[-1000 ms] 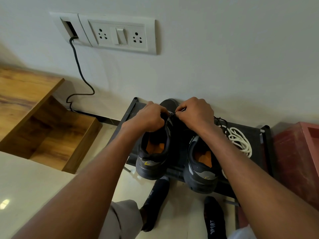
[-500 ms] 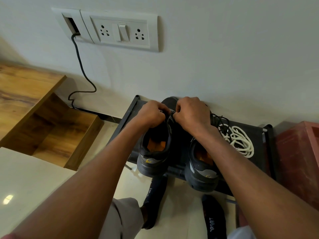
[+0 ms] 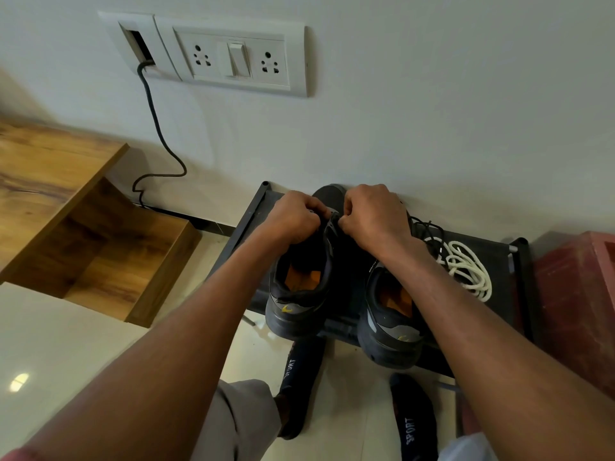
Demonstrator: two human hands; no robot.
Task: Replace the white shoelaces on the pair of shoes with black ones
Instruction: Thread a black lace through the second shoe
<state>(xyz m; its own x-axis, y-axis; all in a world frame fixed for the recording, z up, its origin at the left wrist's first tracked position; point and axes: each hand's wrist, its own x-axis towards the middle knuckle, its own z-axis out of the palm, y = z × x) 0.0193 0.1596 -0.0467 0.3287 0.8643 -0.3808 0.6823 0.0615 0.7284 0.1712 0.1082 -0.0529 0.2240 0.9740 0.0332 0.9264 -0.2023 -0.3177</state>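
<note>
Left shoe (image 3: 298,287), black, grey heel panel, orange insole, sits on a low dark rack (image 3: 492,247) against the wall, heel toward the camera and overhanging the rack's near edge. Right shoe (image 3: 392,314), same make, stands just beside it to the right, heel also overhanging. A black lace (image 3: 333,217) shows as a short dark stretch between the two hands, over the left shoe's tongue.

Against half a second ago: little has changed. The hands sit at the same spot over the left shoe's upper, drawn a touch closer together than a second ago, when a bit more lace showed between them. Shoes and lace heaps have not moved on the rack.

Left hand (image 3: 294,216): fingers curled under, knuckles up, gripping at the left side of the shoe's throat; what exactly the fingertips hold is hidden. Right hand (image 3: 374,216): fingers curled, thumb and forefinger pinching the black lace end at the shoe's centre line. Both forearms reach forward and converge; the right wrist passes over the right shoe's toe end.

On the rack right of the shoes: a loose heap of white laces (image 3: 466,271), with a tangle of black lace (image 3: 429,227) just behind it, touching.

Below the rack, two socked feet marked "SPORT" (image 3: 293,371) on a pale tiled floor. Wall socket plate (image 3: 239,58) above, cable (image 3: 159,134) hanging from it. Wooden shelf unit (image 3: 66,201) at left, red crate (image 3: 579,294) at right.
</note>
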